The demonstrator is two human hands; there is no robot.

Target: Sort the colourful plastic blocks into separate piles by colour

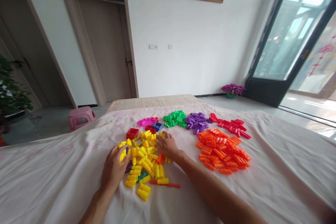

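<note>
Head view: the yellow pieces lie in a loose heap on the cloth, directly between the two hands. The heap is longer from near to far than from side to side, so its long axis runs away from the person. Single pieces, however, point in many directions.

The left hand is at the left edge of this heap. Its thumb and fingers are curved around a small bunch of yellow pieces; whether they press firmly, I cannot tell. The right hand is at the far right side of the heap, palm down, with its fingertips among the pieces. The fingers are not clenched into a fist, but what is under them is hidden, so I cannot tell if something is grasped.

One orange piece lies inside the yellow heap, on its right part. It is nearer to the right hand, just on the near side of the fingers, and its long axis is slanted. The orange pile lies to the right, beyond the right forearm and well apart from the left hand. An orange stick lies crosswise at the near end, partly under a yellow piece.
</note>
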